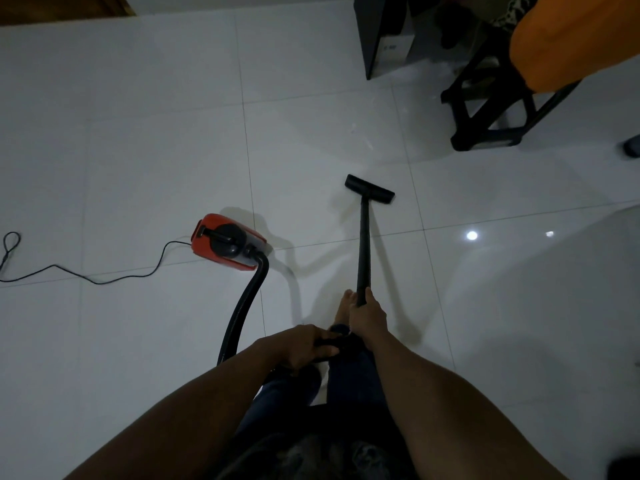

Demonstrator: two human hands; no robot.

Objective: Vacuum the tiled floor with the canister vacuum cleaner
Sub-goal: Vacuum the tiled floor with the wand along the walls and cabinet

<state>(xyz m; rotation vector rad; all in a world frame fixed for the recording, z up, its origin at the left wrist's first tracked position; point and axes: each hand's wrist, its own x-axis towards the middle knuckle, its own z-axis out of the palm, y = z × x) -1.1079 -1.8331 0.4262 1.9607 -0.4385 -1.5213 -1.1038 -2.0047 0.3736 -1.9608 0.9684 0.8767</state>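
Nearest the camera, the left hand (300,344) has its fingers wrapped around the dark handle end of the hose (242,308), much of it hidden under the hand, while the right hand (367,315) grips the black wand (363,244), covering its lower end. A bare foot (343,306) peeks out just left of that hand. Farther out the floor head (369,188) rests on the tiled floor (138,133), the red vacuum cleaner (227,241) sits to its left, and a dark stool (485,102) beyond is partly cut off
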